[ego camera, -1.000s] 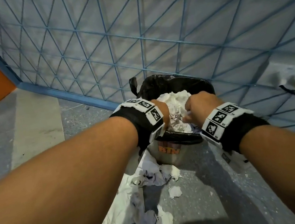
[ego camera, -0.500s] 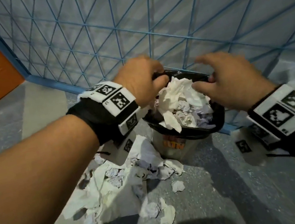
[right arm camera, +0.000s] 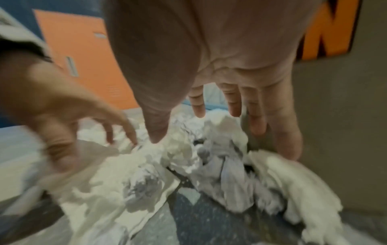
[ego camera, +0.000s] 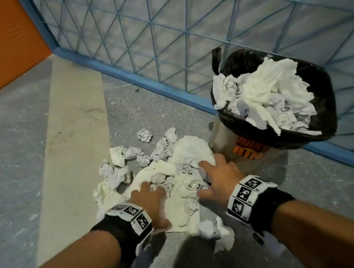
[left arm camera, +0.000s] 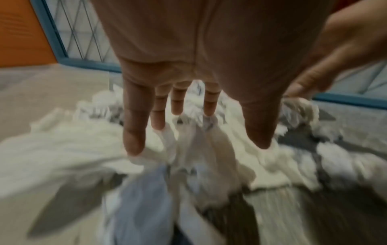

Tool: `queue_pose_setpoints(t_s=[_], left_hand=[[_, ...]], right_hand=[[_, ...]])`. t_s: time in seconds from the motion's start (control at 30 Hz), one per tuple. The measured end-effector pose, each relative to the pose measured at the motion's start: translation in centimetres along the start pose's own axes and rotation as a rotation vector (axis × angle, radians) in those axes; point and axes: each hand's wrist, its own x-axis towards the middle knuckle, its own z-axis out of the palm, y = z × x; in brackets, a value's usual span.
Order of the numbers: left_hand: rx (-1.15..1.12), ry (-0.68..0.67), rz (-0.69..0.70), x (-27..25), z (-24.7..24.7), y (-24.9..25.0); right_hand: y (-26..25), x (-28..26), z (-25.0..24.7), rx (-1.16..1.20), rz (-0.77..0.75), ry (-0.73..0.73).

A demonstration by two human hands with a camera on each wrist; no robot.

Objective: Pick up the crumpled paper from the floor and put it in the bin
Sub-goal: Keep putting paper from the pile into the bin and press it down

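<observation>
We're at the gather step; left hand (ego camera: 150, 197) & right hand (ego camera: 220, 177) splayed, gripping nothing, over paper pile (ego camera: 179, 180) at frame centre; next we scoop it twd bin (ego camera: 323, 108), upper right.

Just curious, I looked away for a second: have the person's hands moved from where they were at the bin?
Yes. Both the left hand and right hand have come down from the bin rim to the paper pile on the floor beside it.
</observation>
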Motion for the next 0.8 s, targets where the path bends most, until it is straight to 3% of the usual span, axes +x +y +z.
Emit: queue_pose_setpoints(t_s=[0.1, 0.2, 0.4, 0.57, 0.8], left_hand=[[-0.078, 0.032, -0.036, 0.3, 3.1, 0.4], [-0.072, 0.082, -0.030, 1.1, 4.5, 0.2], [-0.023, 0.035, 0.068, 1.0, 2.6, -1.4], [0.009, 0.144, 0.191, -2.0, -3.6, -1.7], [-0.102, 0.457, 0.392, -9.5, -17.7, -0.6]], right_hand=[[-1.0, 2.4, 2.6, 0.054, 0.074, -0.062], [-1.7, 3.3, 4.7, -0.008, 0.043, 0.011], [-1.3, 2.8, 3.3, -0.016, -0.053, 0.049], [-1.1, -1.2, -2.6, 0.118, -0.158, 0.106], [-1.3, -10.2, -12.8, 0.221, -0.354, 0.428]])
